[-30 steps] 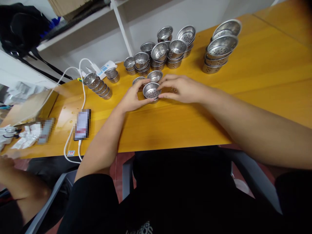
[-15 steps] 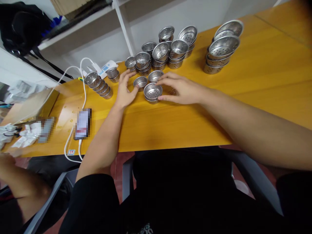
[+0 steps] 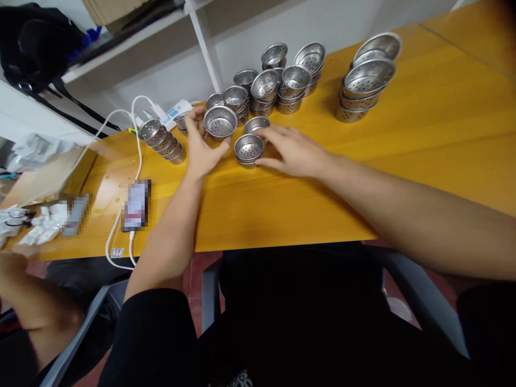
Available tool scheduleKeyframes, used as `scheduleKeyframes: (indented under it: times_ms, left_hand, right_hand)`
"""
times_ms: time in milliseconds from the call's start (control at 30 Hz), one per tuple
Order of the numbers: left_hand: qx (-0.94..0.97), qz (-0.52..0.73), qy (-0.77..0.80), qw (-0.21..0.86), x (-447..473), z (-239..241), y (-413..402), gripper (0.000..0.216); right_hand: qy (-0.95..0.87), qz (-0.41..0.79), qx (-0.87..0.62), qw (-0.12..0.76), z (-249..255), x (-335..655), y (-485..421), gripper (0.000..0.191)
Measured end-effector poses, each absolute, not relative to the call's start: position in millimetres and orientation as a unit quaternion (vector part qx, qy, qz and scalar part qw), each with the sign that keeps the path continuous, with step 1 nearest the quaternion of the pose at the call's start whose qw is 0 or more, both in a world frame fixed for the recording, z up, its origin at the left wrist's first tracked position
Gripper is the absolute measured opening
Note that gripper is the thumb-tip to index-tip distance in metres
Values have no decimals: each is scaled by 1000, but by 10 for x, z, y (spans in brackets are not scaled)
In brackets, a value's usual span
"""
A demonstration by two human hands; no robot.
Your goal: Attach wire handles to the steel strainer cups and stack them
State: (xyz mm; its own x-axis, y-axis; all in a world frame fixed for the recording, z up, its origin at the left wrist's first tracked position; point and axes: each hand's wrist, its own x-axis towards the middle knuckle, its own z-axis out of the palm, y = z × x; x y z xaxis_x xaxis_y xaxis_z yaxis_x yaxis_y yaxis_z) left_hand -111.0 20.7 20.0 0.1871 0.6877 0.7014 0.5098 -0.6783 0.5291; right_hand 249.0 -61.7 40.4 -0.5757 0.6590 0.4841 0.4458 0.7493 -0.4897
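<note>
My left hand (image 3: 200,146) has its fingers and thumb around a perforated metal cup (image 3: 220,124), raised off the table and tilted so its inside shows. My right hand (image 3: 296,152) is at a short stack of perforated metal cups (image 3: 249,150), its thumb on the near side by the rim and its fingers curved over the right side. The stack stands upright on the table. Just behind it is another perforated cup (image 3: 257,125), partly covered by the right fingertips.
Several stacks of perforated cups (image 3: 265,86) stand at the back, larger ones (image 3: 368,80) to the right. A leaning stack (image 3: 163,142), a phone (image 3: 137,207) on a white cable and a power strip (image 3: 177,112) lie left. A person's arm (image 3: 36,301) shows at lower left.
My left hand has closed on a cup and lifted it off the table, toward the left. The short stack at my right hand has shifted slightly left and back.
</note>
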Motion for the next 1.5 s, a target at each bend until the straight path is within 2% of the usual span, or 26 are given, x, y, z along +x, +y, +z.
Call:
scheduleKeyframes:
  times_ms: [100, 233, 467, 600, 733, 1000, 1300, 1500]
  left_hand:
    - [809, 488, 315, 94, -1033, 267, 131, 116]
    - [851, 448, 256, 93, -900, 345, -2, 109]
    - [880, 408, 225, 96, -706, 502, -202, 105]
    - [883, 400, 227, 101, -670, 525, -239, 103]
    - [881, 392, 235, 125, -640, 503, -280, 105]
    - [881, 376, 249, 141, -577, 588, -373, 111]
    - [893, 395, 181, 117, -631, 568, -287, 99]
    - [897, 399, 163, 97, -627, 557, -275, 101]
  right_hand:
    - [-862, 126, -337, 357, 516, 2474, -669, 91]
    - [-856, 118, -301, 404, 635, 2512, -695, 86]
    - [-878, 143, -219, 401, 570, 2430, -704, 44]
    - [-874, 151, -209, 411, 608, 2450, -704, 28]
    - [-888, 164, -204, 379, 656, 2483, -713, 18]
    - [-894, 165, -179, 377, 640, 2467, -697, 14]
    - [-875, 201, -190, 398, 688, 2577, -694, 43]
    - [-857, 225, -201, 417, 653, 2576, -657, 46]
